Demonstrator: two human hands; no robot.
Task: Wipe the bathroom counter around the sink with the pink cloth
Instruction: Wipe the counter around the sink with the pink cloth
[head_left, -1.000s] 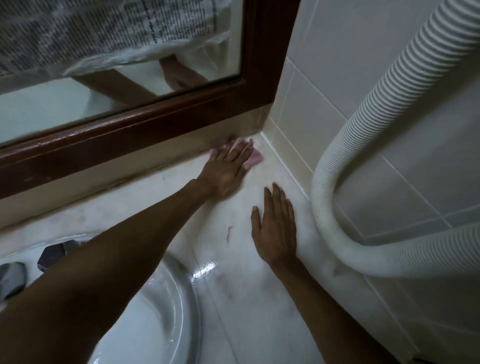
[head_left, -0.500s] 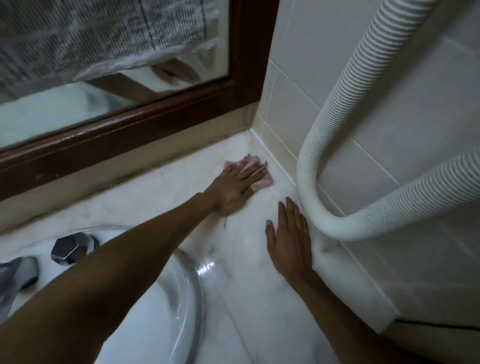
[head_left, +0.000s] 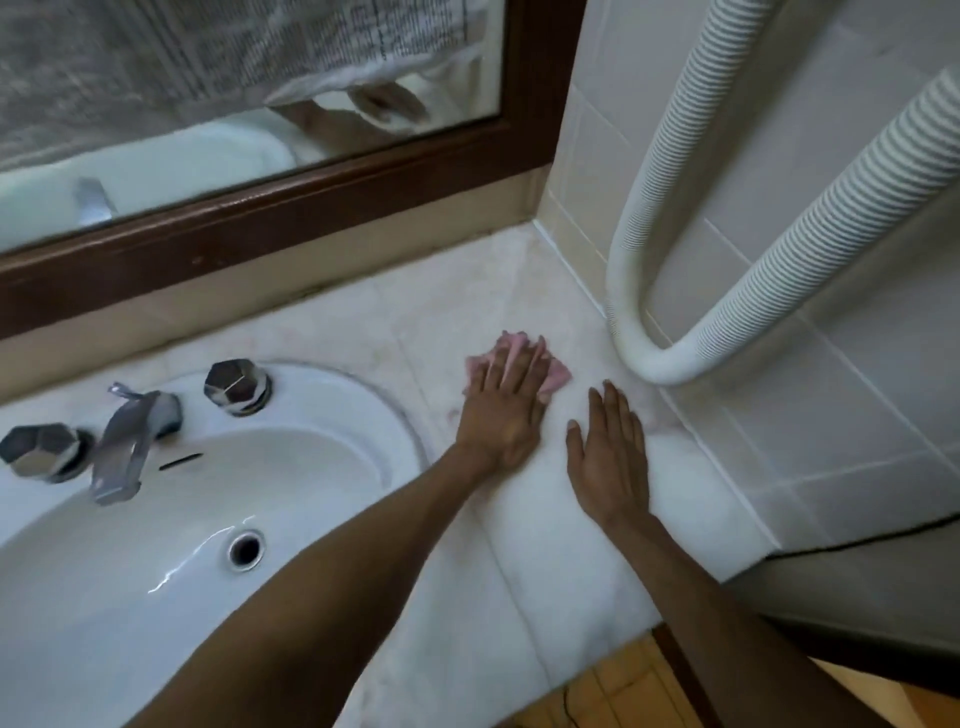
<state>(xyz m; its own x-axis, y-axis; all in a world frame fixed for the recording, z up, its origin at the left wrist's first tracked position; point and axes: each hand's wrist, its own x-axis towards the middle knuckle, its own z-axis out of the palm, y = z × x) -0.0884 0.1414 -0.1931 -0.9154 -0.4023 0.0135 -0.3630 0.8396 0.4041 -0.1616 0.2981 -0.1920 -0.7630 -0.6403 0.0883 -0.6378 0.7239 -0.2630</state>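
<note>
The left hand (head_left: 501, 402) lies flat, fingers spread, pinning the crumpled pink cloth (head_left: 555, 375) to the pale marble counter (head_left: 447, 312). Bare counter lies beyond it; the oval glossy sink (head_left: 156, 519) curves left, the ribbed hose (head_left: 779, 249) loops right. The right hand (head_left: 610, 457) rests open, palm down, holding nothing.

free: bare table (head_left: 457, 291) strip betw sink (head_left: 156, 561) rim & back ledge, open to rear corner | blocked R: ribbed hose (head_left: 670, 358) loop touching table by tiled wall (head_left: 831, 415) | L: sink basin, faucet (head_left: 130, 441) + 2 knobs | mid: left hand (head_left: 501, 410) & right hand (head_left: 610, 457) flat, narrow gap betw
</note>
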